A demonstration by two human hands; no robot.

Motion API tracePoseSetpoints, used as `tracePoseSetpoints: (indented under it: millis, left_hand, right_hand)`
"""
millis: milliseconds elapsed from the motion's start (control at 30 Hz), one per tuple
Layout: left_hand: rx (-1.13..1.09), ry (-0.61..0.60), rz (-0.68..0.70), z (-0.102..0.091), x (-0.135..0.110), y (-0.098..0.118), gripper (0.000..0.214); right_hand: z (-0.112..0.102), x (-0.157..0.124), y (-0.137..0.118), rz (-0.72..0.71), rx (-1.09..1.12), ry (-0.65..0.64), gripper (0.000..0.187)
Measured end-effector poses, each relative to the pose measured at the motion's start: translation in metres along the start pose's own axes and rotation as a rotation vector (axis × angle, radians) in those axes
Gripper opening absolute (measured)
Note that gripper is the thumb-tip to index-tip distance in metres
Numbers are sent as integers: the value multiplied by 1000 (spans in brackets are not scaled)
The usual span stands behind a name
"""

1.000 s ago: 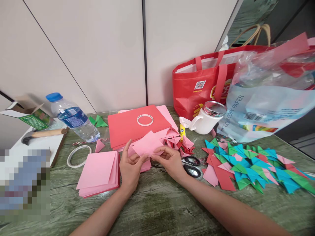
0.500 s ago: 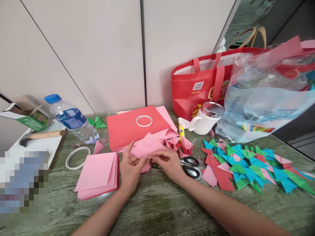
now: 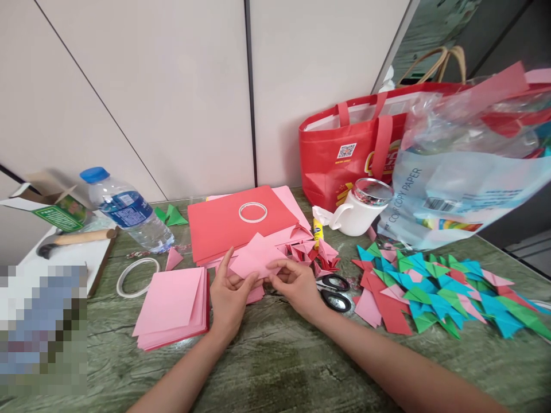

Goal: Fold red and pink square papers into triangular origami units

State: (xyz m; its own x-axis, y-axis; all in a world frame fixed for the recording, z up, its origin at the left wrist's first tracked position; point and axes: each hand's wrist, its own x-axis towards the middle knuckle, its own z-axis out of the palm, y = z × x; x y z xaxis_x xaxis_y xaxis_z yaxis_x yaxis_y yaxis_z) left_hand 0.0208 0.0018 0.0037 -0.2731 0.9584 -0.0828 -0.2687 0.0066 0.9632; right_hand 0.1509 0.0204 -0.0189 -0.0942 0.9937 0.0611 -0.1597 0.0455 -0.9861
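A pink sheet of paper (image 3: 257, 256) is held up between my two hands, with a corner pointing away from me. My left hand (image 3: 232, 295) pinches its lower left edge between thumb and fingers. At the lower right edge my right hand (image 3: 295, 287) grips it with thumb and forefinger. A stack of pink paper squares (image 3: 170, 304) lies left of my left hand. Several folded pink and red paper pieces (image 3: 321, 255) sit just beyond my right hand, and black-handled scissors (image 3: 336, 292) lie beside it.
Red paper sheets (image 3: 224, 221) carry a tape roll (image 3: 252, 212); another tape roll (image 3: 135, 278) lies left. A water bottle (image 3: 129, 212) and hammer (image 3: 77, 236) are farther left. Right stand a white mug (image 3: 355, 212), red bag (image 3: 331, 155) and plastic bag (image 3: 451, 195), behind folded coloured pieces (image 3: 439, 292).
My right hand's fingers have shifted slightly to the right along the pink paper's lower edge. Both hands still hold it, and the rest looks the same apart from a slight camera shift.
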Motion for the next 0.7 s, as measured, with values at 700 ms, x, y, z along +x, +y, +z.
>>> tracePoseSetpoints:
  millis: [700]
  left_hand:
    - [56, -105, 3, 1, -3, 1, 102]
  right_hand:
    - [-4, 5, 6, -149, -152, 51, 14]
